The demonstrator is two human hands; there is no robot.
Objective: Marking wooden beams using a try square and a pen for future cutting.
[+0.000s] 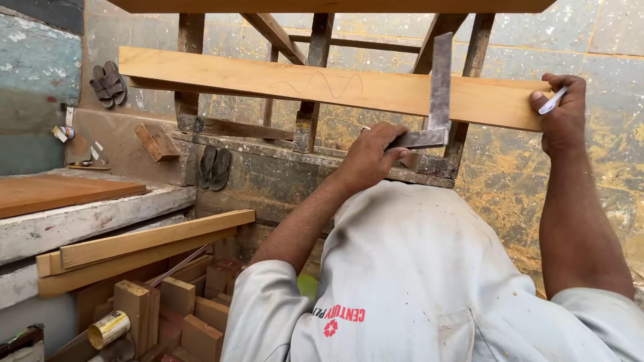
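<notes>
The person's left hand (369, 157) was closed around the stock of a metal try square (437, 100), fingers wrapped over the lower arm of the tool, while its blade stood upright across the face of a long pale wooden plank (268, 82). The plank lay level across a rough wooden frame (312, 74), with a wavy pencil line drawn near its middle. The square sat toward the plank's right end, its blade crossing the board from edge to edge.

The right hand (562, 110) gripped the right end of the plank, the thumb pressed on the near face and the fingers curled over the top; a white pencil-like marker (554, 100) was pinched under the thumb against the wood.

Below the arms the person's grey shirt (416, 281) filled the lower view. To the left, lengths of timber (144, 241) rested on a ledge, and short wooden offcuts (181, 308) stood in a heap beside a small yellow tin (107, 328). Two pairs of sandals (109, 84) lay on the stained floor beyond, one near the wall and one beside the frame's foot
</notes>
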